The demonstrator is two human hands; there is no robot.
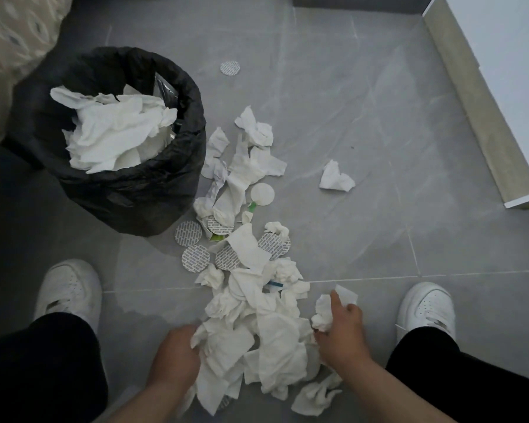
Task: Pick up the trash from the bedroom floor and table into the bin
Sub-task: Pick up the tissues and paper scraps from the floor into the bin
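Observation:
A bin lined with a black bag [129,190] stands on the grey floor at the left, filled with crumpled white tissues [116,129]. A long pile of white tissues [257,337] and round foil seals [196,257] runs from the bin's foot down to my hands. My left hand [174,358] grips the pile's left edge at the bottom. My right hand [339,334] holds a crumpled tissue wad [324,312] at the pile's right edge. One tissue [335,178] lies apart at the right, and one foil seal [230,68] lies beyond the bin.
My white shoes [71,288] [425,309] stand on either side of the pile. A white cabinet with a wooden plinth [483,111] runs along the right. Patterned beige bedding [9,41] hangs at the upper left.

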